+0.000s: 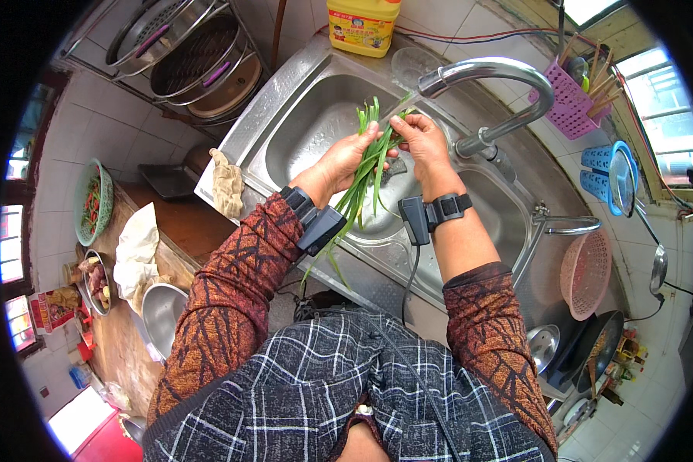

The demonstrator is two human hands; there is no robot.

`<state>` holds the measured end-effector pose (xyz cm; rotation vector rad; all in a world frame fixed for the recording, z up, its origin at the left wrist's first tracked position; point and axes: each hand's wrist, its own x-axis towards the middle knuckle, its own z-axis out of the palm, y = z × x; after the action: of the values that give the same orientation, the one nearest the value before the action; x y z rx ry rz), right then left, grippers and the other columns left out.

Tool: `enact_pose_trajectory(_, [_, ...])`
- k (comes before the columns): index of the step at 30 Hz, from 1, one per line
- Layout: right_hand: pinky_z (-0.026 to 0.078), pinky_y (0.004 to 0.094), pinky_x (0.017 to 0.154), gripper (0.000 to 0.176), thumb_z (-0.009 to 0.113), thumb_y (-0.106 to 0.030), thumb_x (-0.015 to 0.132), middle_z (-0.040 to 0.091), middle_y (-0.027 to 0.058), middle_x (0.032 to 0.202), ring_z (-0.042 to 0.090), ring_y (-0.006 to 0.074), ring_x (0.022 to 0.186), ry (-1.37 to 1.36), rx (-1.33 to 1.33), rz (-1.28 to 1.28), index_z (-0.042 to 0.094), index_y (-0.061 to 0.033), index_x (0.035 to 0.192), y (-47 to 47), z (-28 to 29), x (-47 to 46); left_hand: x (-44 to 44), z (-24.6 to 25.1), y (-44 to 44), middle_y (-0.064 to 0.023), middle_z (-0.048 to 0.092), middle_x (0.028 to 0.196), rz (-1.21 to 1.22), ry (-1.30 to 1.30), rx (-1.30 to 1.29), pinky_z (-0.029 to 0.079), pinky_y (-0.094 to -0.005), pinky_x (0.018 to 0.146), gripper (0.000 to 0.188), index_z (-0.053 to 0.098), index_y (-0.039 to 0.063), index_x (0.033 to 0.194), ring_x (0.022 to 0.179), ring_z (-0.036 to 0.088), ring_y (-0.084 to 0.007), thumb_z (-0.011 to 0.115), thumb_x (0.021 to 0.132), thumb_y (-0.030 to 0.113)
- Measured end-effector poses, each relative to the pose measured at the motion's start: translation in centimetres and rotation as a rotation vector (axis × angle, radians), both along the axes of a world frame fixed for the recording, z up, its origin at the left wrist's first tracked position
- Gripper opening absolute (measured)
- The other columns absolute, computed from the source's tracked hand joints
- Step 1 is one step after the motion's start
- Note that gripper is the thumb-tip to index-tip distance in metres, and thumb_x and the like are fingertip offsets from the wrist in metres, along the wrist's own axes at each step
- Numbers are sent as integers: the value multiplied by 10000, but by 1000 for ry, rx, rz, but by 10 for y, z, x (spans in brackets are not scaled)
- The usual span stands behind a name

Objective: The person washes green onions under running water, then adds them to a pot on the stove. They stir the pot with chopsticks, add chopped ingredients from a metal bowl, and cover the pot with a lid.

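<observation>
A bunch of long green leaves, like garlic greens or chives (365, 173), is held over the stainless steel double sink (306, 110). My left hand (343, 155) grips the bunch around its middle, the thumb pressed on top. At the upper end, my right hand (424, 138) pinches some of the leaves between thumb and fingers. The chrome gooseneck faucet (496, 66) arches over from the right, and water runs from its spout close to my right fingers. Long leaf ends trail down past my left wrist towards the sink's front edge. A dark grey scrap (395, 171) lies in the basin below.
A beige cloth (226, 185) lies at the sink's left corner. The yellow detergent jug (362, 29) stands behind the sink. Stacked steamers (199, 63) fill the rack at upper left. To the right are a second small tap (572, 224) and a pink colander (586, 274).
</observation>
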<state>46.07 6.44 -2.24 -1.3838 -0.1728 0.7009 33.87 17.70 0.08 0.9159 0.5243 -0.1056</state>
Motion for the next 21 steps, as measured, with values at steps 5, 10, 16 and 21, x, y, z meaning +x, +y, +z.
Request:
enact_pose_trajectory(5, [458, 237, 600, 231, 742, -190, 863, 677, 26, 833, 624, 106, 702, 10, 53, 112, 639, -43, 1009, 1, -3, 3, 3, -9, 1, -35, 641, 946, -6, -59, 86, 536, -239, 665, 295, 557, 79, 1226, 728, 594, -107, 521, 1014, 280])
enact_pose_trajectory(10, [475, 244, 570, 274, 697, -174, 899, 680, 80, 885, 634, 131, 707, 192, 171, 35, 620, 3, 1094, 2, 1, -1, -2, -13, 12, -66, 634, 1062, -47, -92, -14, 530, -236, 684, 354, 503, 82, 1360, 760, 582, -105, 483, 1026, 197])
enact_pose_trajectory(16, [486, 266, 571, 326, 677, -155, 909, 683, 93, 921, 629, 148, 715, 29, 120, 202, 587, 39, 1156, 3, 9, -1, -7, -11, 11, -87, 638, 1146, -77, -44, 81, 532, -243, 700, 345, 490, 52, 1355, 788, 605, -119, 459, 1028, 158])
enact_pose_trajectory(21, [467, 272, 571, 260, 653, -142, 917, 679, 70, 919, 612, 137, 714, -33, -14, 197, 617, 24, 1114, 5, -3, 2, -14, -9, 11, -83, 646, 1133, -124, -67, 44, 531, -232, 687, 350, 499, 58, 1335, 781, 613, -113, 500, 1016, 203])
